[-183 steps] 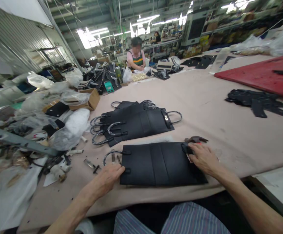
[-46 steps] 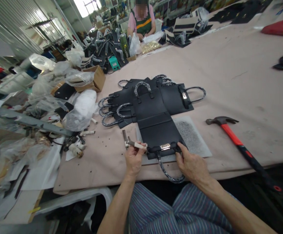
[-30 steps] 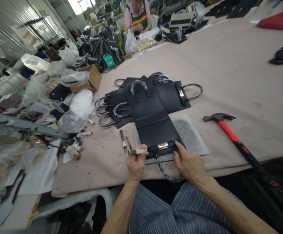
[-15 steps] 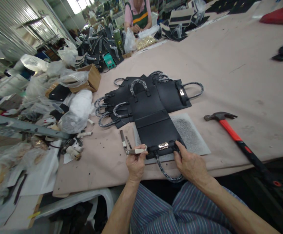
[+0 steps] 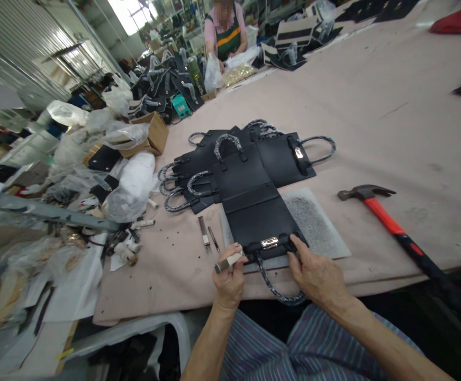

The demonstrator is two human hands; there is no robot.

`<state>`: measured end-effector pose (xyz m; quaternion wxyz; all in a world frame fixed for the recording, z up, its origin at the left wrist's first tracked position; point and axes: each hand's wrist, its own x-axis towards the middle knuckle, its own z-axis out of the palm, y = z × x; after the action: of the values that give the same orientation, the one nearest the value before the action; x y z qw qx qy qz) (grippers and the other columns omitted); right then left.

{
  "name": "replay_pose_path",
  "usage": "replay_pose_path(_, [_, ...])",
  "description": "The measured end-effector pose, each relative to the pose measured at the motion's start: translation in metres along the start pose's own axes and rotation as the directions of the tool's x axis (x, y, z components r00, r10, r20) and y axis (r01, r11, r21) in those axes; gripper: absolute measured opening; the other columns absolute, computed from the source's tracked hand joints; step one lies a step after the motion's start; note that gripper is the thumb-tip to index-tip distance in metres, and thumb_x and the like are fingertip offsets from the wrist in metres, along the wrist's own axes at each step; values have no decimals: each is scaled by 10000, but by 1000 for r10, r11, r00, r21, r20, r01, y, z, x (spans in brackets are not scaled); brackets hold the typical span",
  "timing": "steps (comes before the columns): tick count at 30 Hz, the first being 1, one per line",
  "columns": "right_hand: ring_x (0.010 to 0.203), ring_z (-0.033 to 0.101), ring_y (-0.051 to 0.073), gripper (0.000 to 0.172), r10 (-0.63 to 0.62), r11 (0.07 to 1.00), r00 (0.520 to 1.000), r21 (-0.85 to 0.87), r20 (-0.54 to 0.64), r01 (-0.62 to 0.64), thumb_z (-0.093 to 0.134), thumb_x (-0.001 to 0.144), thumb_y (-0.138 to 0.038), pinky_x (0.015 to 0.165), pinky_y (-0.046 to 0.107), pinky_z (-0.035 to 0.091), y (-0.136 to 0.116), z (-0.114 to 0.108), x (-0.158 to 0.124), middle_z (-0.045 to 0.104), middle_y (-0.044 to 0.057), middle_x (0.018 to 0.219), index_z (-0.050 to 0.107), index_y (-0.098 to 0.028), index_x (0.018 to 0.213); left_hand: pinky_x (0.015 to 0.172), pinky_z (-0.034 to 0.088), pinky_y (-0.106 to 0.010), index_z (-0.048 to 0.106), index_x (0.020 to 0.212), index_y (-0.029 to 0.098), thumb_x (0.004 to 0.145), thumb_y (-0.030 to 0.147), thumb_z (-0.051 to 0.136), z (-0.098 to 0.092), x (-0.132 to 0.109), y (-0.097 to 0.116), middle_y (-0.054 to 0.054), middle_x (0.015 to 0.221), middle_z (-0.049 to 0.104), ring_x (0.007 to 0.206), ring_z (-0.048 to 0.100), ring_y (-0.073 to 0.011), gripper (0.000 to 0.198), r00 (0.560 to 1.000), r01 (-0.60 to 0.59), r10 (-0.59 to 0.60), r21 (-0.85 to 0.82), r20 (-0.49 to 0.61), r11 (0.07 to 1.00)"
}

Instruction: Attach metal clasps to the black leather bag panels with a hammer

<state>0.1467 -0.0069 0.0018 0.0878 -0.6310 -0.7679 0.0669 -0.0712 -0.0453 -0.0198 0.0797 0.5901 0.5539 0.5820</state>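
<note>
My left hand (image 5: pixel 230 280) is closed around a short metal punch (image 5: pixel 228 262) wrapped in white tape, its blunt end pointing left and its other end by the left corner of a black bag panel (image 5: pixel 259 215). That panel carries a gold clasp (image 5: pixel 270 243) on a strap and a plastic-wrapped handle (image 5: pixel 276 288) hanging over the near table edge. With thumb and fingers, my right hand (image 5: pixel 316 267) pinches the panel's near right corner. Under the panel lies a pale board (image 5: pixel 321 225) with a dark speckled middle.
A claw hammer (image 5: pixel 385 211) with a red and black grip lies at right. Two slim metal tools (image 5: pixel 204 233) are left of the board. More black bag panels (image 5: pixel 198 164) are piled behind. A cardboard box (image 5: pixel 157 135) and plastic bags crowd the left; a person (image 5: pixel 226 32) sits across the table.
The punch in my left hand has tilted, its blunt end now lower and nearer me. My right hand stays on the panel's corner. The view has shifted slightly.
</note>
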Motion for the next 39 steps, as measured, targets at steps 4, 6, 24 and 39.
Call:
replay_pose_path(4, [550,682,261,435,-16,1000,999,21,-37,17,549,982,-290,520,296,398,2,3,-1,685,51,620,580,-141,1389,970,613,-442,629,1138,193,928,169,672,-1,-7,-1,-77,1046,749,1084,733,-238,215,999,52,-52,-51,-8,997])
replay_pose_path(6, [540,677,261,431,-21,999,998,23,-52,22,541,982,-292,514,299,389,2,4,-1,685,49,617,584,-140,1383,975,610,-440,636,1125,190,924,150,673,-1,-5,0,-72,1038,747,1079,733,-233,209,999,45,-45,-54,-1,998])
replay_pose_path(24, [453,624,249,395,-109,994,969,-17,-223,108,455,1023,-316,461,309,316,4,8,-3,663,36,581,620,-112,1317,982,611,-440,654,1141,206,899,124,704,-1,-5,-3,-57,1045,758,1072,738,-228,261,997,72,-73,-123,-2,990])
replay_pose_path(39, [440,611,229,389,-93,995,967,-3,-238,96,453,1025,-319,467,295,304,4,7,-3,658,34,570,637,-126,1309,967,625,-414,650,1121,203,930,165,678,-3,12,-4,-62,1004,757,1031,748,-220,197,994,-41,45,-46,95,998])
